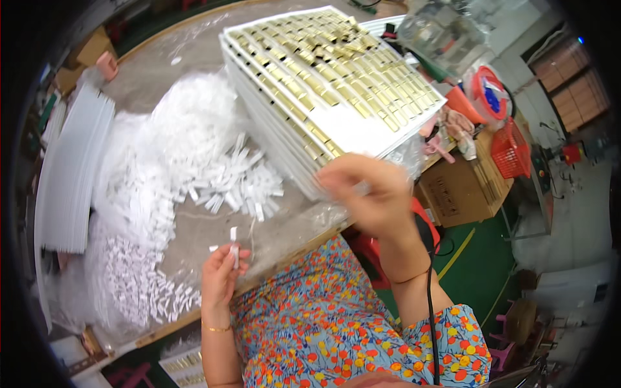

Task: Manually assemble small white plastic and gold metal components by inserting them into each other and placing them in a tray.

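1. One small white piece (234, 232) stands up from the left hand (220, 275), pinched between thumb and fingers low down, probably so its upper end stays exposed. Clock hours below run from this hand.
2. Toward 9 o'clock, loose white pieces (145, 291) spread along the table edge, seemingly to keep them within easy reach.
3. At 12, a looser heap of white strips (242, 187) spills beside cloudy plastic (194, 107), which perhaps wraps more.
4. At 2, the right hand (372, 191) hovers by the board stack's near corner; it's blurred, so I can't tell whether its fingers meet.
5. At 1, gold pieces (291, 84) lie in rows on the board stack (362, 132), likely ranked for easy picking.
6. Farther at 2, a red basket (511, 153) sits beyond a cardboard box (449, 191).
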